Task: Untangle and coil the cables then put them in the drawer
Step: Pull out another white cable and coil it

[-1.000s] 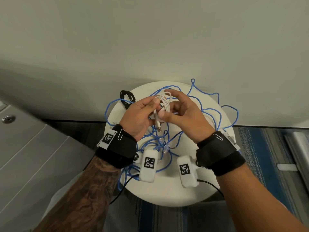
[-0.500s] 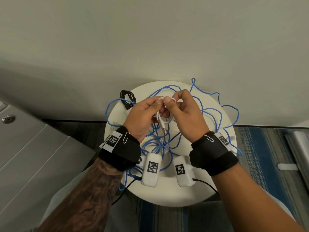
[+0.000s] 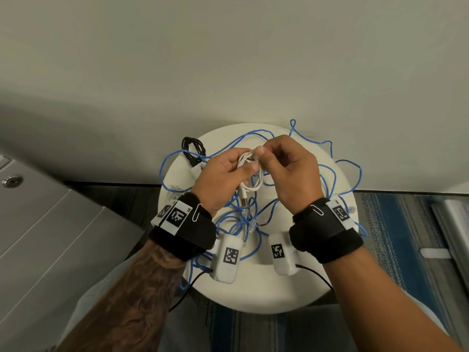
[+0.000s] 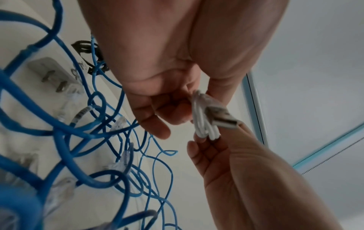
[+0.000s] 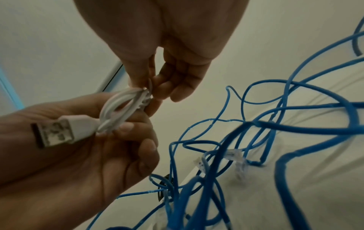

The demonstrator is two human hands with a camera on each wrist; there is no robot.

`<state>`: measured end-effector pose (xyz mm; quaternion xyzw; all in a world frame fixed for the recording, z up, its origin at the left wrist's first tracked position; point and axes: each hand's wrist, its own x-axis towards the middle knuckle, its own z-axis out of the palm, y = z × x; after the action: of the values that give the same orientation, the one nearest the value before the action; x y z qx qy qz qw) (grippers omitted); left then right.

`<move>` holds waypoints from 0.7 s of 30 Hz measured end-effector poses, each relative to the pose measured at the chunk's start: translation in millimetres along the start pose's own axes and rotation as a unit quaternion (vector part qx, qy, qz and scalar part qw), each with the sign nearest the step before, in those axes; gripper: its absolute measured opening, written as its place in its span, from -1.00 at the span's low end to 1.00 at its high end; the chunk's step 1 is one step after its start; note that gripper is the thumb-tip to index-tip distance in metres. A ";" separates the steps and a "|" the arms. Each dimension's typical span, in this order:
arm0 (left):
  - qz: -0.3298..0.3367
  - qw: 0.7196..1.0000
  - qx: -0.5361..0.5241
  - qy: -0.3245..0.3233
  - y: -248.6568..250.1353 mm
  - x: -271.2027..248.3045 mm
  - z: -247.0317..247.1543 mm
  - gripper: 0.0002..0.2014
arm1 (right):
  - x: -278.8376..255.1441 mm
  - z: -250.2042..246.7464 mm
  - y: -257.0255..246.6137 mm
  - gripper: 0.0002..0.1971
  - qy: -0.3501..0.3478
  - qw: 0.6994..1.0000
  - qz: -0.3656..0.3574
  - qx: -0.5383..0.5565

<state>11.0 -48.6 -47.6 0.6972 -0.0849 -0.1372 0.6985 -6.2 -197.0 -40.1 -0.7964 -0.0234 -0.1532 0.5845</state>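
Note:
A small white USB cable coil [image 3: 256, 185] hangs above the round white table [image 3: 256, 290], its USB plug [image 3: 244, 200] dangling below. My left hand [image 3: 247, 161] grips the coil, with the thumb across its loops. My right hand [image 3: 260, 151] pinches the top of the coil between thumb and forefinger. The left wrist view shows the coil [image 4: 202, 124] and plug [image 4: 222, 118] close up; so does the right wrist view, with coil [image 5: 122, 109] and plug [image 5: 55, 132]. A long blue cable [image 3: 327, 174] lies tangled over the table. A black cable coil [image 3: 192, 146] sits at the table's far left edge.
A grey cabinet [image 3: 50, 224] with a round lock [image 3: 11, 180] stands to the left; no open drawer shows. A white plug adapter [image 4: 53, 73] lies under the blue loops. The wall is right behind the table. A blue striped rug [image 3: 396, 237] covers the floor.
My right hand has shifted from gripping the coil's middle to pinching its top. The loops have drawn into a rounder coil, and the plug now hangs free below it.

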 end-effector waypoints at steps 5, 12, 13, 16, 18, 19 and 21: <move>-0.010 1.000 0.000 0.016 -2.4 -2.0 0.8 -0.78 | -2.5 3.5 -0.4 -0.95 0.023 0.998 -0.048 -0.033; 0.026 0.997 -0.004 0.067 1.6 -5.7 2.9 -0.79 | -2.1 8.9 -5.1 -0.83 -0.008 0.991 0.091 0.093; 0.032 0.997 -0.008 0.073 0.9 -5.1 2.9 -0.80 | -0.6 7.4 -5.1 -0.81 -0.040 0.981 0.137 0.130; 0.017 0.997 -0.049 0.061 -0.7 -3.8 3.0 -0.79 | 3.6 -1.1 -5.5 -0.81 -0.087 0.976 0.146 0.139; -0.009 0.994 -0.097 0.040 -0.3 -2.2 1.7 -0.73 | 5.6 -6.7 -8.3 -0.86 -0.088 0.985 0.098 0.107; -0.016 0.994 -0.102 0.032 -0.4 -0.9 -0.2 -0.72 | 6.1 -8.1 -8.9 -0.87 -0.090 0.987 0.085 0.098; -0.024 0.996 -0.088 0.017 -1.2 1.4 -3.9 -0.76 | 7.1 -10.5 -8.2 -0.89 -0.091 0.991 0.064 0.075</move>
<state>13.5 -45.4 -49.0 0.6371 -0.0438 -0.1491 0.7550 -3.5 -205.3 -27.8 -0.7605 -0.0368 -0.0397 0.6470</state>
